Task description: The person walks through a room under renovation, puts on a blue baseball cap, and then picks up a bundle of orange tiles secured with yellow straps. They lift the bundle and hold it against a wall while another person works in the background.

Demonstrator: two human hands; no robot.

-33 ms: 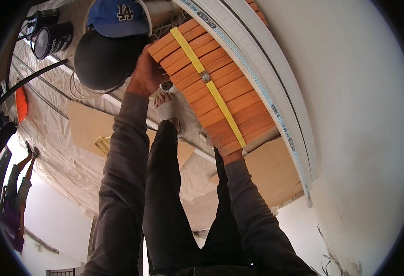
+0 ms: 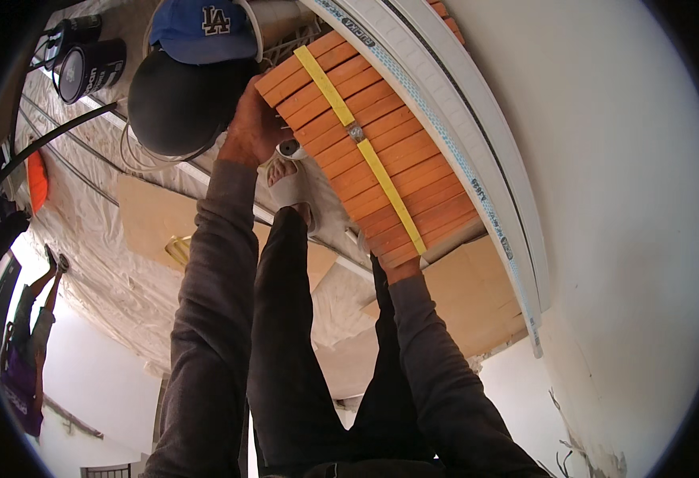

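A bundle of thin terracotta-coloured bricks lies side by side in a row, bound by a yellow strap with a metal clip. My left hand grips the bundle's far left end, its fingertips partly hidden behind it. At the near end, my right hand is wrapped under the last brick, with most of its fingers out of sight. Long white strips curve along the bundle's right side, against the wall.
A blue cap and a rounded black object sit beyond my left hand, beside black buckets. Cardboard and plastic sheeting cover the floor. Thin metal rails lie there. Another person stands far left.
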